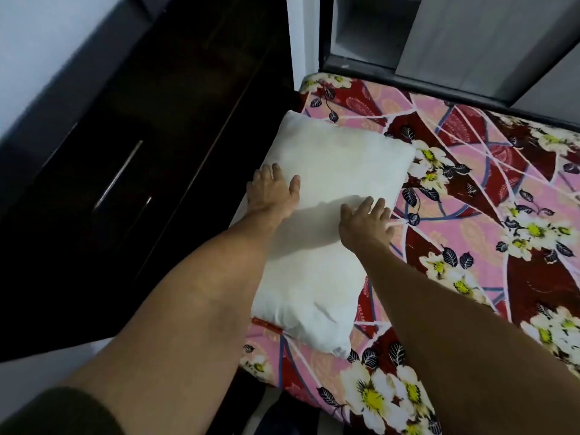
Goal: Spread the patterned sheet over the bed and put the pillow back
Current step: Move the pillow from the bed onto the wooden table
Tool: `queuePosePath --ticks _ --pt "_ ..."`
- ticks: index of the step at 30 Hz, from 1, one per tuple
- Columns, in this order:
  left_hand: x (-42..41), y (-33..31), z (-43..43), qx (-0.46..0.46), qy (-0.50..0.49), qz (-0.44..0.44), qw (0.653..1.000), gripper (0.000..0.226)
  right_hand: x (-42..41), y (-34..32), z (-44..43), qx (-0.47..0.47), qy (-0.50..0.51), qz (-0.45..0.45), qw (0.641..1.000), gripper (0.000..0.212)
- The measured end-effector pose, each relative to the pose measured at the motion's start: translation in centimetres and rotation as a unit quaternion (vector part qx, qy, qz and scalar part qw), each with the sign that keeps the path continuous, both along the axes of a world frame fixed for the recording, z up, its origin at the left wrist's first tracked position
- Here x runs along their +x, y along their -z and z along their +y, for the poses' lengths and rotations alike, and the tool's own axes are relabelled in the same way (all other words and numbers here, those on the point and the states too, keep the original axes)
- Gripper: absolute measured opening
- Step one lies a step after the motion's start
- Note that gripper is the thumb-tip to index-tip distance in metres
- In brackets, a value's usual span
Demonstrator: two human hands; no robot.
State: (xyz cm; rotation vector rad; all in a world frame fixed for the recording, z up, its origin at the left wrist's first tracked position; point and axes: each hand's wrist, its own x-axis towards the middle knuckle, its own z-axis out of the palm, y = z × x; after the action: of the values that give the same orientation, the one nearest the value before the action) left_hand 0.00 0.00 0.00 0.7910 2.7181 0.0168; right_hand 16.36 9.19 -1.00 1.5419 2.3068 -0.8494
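The pillow (329, 164), judged soft and light, is pressed by left hand (271, 191) and right hand (365, 221), fingers straight, nothing gripped; its side edges suit grasping.

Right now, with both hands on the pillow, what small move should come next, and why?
Probably nudge the pillow slightly rightward: the patterned sheet already lies spread, but the pillow's left side seems to overhang the sheet's edge under the left hand.

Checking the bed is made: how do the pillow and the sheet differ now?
The pillow is plain white and plump; the sheet is flat and patterned with flowers on red and pink. The pillow lies on top of the sheet; the sheet spreads beneath and well beyond it. Both are soft fabric.
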Motion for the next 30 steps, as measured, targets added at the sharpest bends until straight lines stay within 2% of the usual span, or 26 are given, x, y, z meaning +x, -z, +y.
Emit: queuePosePath --ticks 7,11,16,19,24,30 --pt "-3.2 4.2 -0.9 -0.001 -0.091 -0.075 0.993 0.076 -2.6 3.9 -0.4 -0.025 0.129 0.017 0.991 0.077" --pt "-3.9 6.3 -2.2 0.004 -0.19 -0.118 0.975 0.088 -2.4 5.2 -0.8 -0.046 0.216 0.009 0.975 0.099" --pt "-4.3 7.4 -3.4 0.024 -0.257 -0.148 0.955 0.113 -2.4 6.0 -0.8 -0.061 0.291 0.01 0.955 0.117" --pt "-4.0 7.3 -2.9 0.029 -0.263 -0.123 0.957 0.108 -2.6 6.2 -0.8 -0.089 0.335 0.003 0.938 0.124" --pt "-3.3 6.4 -2.1 0.056 -0.276 -0.074 0.957 0.099 -2.5 5.8 0.0 -0.092 0.319 0.005 0.943 0.113" --pt "-2.3 4.1 -1.3 0.118 -0.27 -0.001 0.956 0.093 -2.3 3.2 0.0 -0.039 0.326 0.049 0.943 0.08"
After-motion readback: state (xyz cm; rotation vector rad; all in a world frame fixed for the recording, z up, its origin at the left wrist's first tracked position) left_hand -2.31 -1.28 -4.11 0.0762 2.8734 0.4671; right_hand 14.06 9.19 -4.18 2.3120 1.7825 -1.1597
